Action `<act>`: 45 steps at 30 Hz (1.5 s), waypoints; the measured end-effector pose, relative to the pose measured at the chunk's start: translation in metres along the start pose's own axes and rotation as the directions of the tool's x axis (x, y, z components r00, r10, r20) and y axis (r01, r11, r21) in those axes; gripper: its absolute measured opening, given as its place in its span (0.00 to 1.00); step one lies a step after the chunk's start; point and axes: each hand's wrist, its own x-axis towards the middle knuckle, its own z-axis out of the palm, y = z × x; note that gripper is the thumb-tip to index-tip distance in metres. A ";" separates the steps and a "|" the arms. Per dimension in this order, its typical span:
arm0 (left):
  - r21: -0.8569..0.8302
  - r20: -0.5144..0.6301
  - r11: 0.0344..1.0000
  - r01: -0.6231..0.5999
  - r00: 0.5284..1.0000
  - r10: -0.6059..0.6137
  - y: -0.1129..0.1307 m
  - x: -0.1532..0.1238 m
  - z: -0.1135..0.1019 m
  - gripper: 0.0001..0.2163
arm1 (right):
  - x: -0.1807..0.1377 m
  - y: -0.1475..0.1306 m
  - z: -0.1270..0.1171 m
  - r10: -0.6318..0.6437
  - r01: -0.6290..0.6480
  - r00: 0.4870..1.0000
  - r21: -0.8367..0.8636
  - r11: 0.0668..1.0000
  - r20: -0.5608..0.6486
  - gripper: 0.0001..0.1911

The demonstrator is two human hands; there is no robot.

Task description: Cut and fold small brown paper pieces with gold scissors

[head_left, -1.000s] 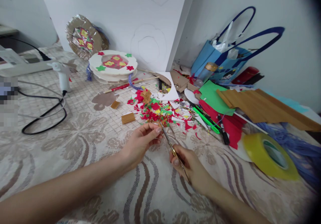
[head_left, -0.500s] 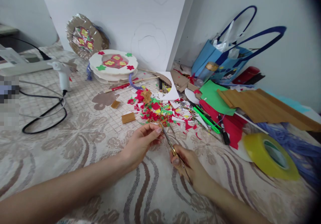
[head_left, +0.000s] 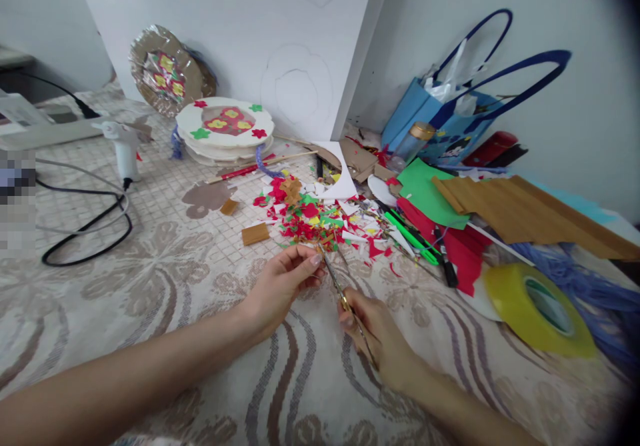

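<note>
In the head view my right hand [head_left: 373, 329] is wrapped round a pair of metal scissors [head_left: 338, 289], whose blades point up and left. My left hand [head_left: 287, 276] pinches thumb against fingers right at the blade tips. A small orange-brown scrap of paper shows there; most of it is hidden by the fingers. Just beyond both hands lies a heap of paper scraps [head_left: 320, 219] in red, white, green and yellow. Two brown paper pieces, the nearer one [head_left: 255, 234] rectangular, rest left of the heap.
A white glue gun [head_left: 123, 149] with its cord lies at left. Decorated white scalloped discs [head_left: 185, 126] are stacked behind the scraps. To the right are green paper [head_left: 433, 193], brown crepe paper [head_left: 520, 209], a yellow tape roll [head_left: 505, 299] and a blue bag [head_left: 415, 113].
The scissors and my right hand have shifted very slightly. My left hand keeps its pinch in nearly the same place.
</note>
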 end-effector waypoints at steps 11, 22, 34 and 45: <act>-0.005 0.021 1.000 -0.004 1.000 0.004 0.000 -0.002 0.001 0.07 | -0.001 -0.009 -0.001 -0.057 0.057 0.998 -0.113 0.992 0.004 0.11; 0.045 0.054 0.999 -0.010 0.999 0.008 0.002 0.000 -0.001 0.07 | 0.001 -0.003 -0.008 -0.031 0.032 0.998 -0.006 0.999 0.049 0.18; 0.056 0.081 0.998 0.028 0.996 -0.033 0.002 -0.001 0.000 0.07 | 0.000 -0.007 -0.015 -0.059 0.064 0.995 -0.054 0.997 0.077 0.17; 0.003 0.052 1.000 0.015 0.999 -0.015 0.002 -0.001 0.001 0.07 | 0.001 -0.008 -0.011 -0.079 0.083 0.995 -0.088 0.993 0.053 0.21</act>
